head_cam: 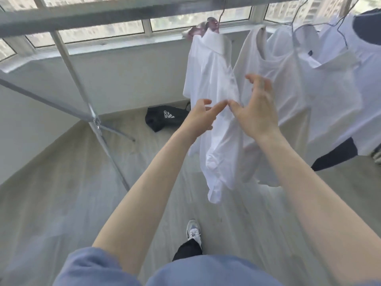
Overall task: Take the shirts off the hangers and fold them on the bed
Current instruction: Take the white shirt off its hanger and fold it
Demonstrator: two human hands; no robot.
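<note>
A white collared shirt [210,79] hangs on a pinkish hanger [206,25] from the grey rail [103,15] of a drying rack. To its right hang a white T-shirt [274,83] and more white shirts [334,89] on thin wire hangers. My left hand [201,118] and my right hand [255,108] are raised in front of the collared shirt's front edge. Their fingers are spread and their fingertips nearly meet at the cloth. Neither hand visibly holds anything.
The rack's slanted metal legs [97,120] stand at the left. A black sports bag [165,118] lies on the pale wood floor below the window sill [123,44]. My shoe [193,232] shows below. A dark garment [338,153] hangs low at the right.
</note>
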